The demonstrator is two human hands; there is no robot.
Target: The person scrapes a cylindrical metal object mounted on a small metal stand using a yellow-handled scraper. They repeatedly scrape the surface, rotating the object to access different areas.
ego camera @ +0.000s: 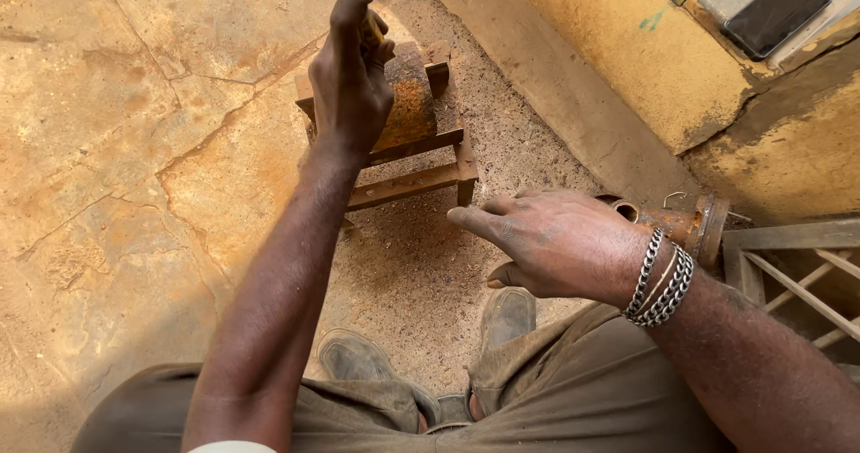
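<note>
My left hand (351,77) reaches forward and grips the top of a rusty curved metal piece (410,103) that sits on a small low wooden frame (421,180) on the ground. A small yellowish object shows between its fingers. My right hand (551,242), with metal chain bracelets on the wrist, hovers lower right of the frame, palm down, fingers loosely extended, holding nothing. Just behind the right hand lies a rusty cylindrical metal part (685,224) with a round flange.
Cracked stone paving (134,148) spreads left. A yellow wall base (645,68) runs along the upper right, with a dark flat phone-like object (776,11) on a ledge. A wooden slatted frame (797,274) stands at right. My shoes (506,314) rest on sandy ground.
</note>
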